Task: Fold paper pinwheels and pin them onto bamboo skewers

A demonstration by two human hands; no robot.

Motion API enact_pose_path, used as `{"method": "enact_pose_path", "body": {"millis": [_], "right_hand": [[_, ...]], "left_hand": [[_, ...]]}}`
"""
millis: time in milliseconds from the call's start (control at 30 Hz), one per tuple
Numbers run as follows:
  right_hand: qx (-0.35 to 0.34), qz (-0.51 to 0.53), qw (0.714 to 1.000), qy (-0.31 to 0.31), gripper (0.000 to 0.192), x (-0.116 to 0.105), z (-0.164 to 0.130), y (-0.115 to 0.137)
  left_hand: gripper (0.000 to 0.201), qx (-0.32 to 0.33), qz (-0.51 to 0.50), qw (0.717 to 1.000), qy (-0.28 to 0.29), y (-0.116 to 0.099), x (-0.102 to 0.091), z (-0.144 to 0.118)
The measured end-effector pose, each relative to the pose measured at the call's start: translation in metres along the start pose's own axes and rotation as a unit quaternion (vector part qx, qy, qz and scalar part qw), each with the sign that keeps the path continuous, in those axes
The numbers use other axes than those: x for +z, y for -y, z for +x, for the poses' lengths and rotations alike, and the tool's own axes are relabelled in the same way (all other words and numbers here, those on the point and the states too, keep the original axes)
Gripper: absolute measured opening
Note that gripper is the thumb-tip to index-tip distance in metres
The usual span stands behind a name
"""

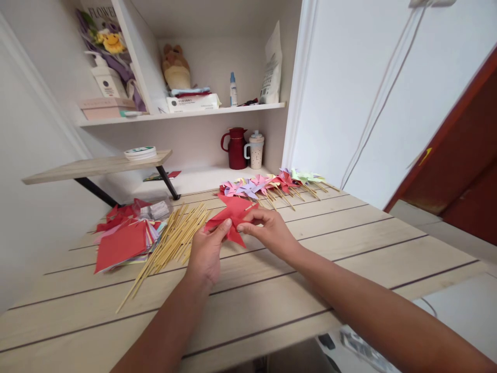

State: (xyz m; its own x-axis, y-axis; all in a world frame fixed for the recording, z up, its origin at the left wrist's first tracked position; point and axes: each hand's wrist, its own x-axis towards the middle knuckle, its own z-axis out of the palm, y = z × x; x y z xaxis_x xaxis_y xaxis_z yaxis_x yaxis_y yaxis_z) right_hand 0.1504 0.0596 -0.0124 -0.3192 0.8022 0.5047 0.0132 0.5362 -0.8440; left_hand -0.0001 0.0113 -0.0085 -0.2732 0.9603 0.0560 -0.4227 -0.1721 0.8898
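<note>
A red paper pinwheel [230, 211] with pointed blades is held up over the middle of the table. My left hand [207, 248] grips it from the lower left, thumb pressed on the paper near its centre. From the other side, my right hand [267, 228] is closed, thumb and fingertips pinched at the pinwheel's right side. A short pale stick-like piece [249, 206] shows by the right fingers; how it is attached is hidden. Left of my hands lie many loose thin wooden sticks [176, 238]. Beside them is a stack of coloured paper squares [122, 246], red on top.
Finished-looking pinwheels on sticks [256, 185] lie in a row along the table's back. Red paper pieces [116, 216] and a clear plastic box [158, 209] sit at the left, near a small raised shelf [97, 168]. A dark red jug [236, 150] and a cup [256, 150] stand behind.
</note>
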Motion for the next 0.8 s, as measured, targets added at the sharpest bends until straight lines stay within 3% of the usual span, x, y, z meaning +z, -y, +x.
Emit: {"method": "enact_pose_path", "body": {"millis": [167, 333, 800], "right_hand": [[0.032, 0.059, 0.998, -0.008, 0.026, -0.0007, 0.0006, 0.0037], [0.023, 0.069, 0.997, -0.012, 0.026, -0.0006, -0.0009, 0.0077], [-0.051, -0.035, 0.998, -0.008, 0.025, -0.0042, 0.0022, 0.0014]], "left_hand": [[0.042, -0.002, 0.006, 1.0, 0.003, 0.0023, -0.0004, 0.0012], [0.041, -0.003, 0.005, 1.0, -0.019, 0.0019, -0.0019, 0.0029], [0.045, -0.002, 0.01, 1.0, -0.005, 0.003, 0.0007, 0.0008]]}}
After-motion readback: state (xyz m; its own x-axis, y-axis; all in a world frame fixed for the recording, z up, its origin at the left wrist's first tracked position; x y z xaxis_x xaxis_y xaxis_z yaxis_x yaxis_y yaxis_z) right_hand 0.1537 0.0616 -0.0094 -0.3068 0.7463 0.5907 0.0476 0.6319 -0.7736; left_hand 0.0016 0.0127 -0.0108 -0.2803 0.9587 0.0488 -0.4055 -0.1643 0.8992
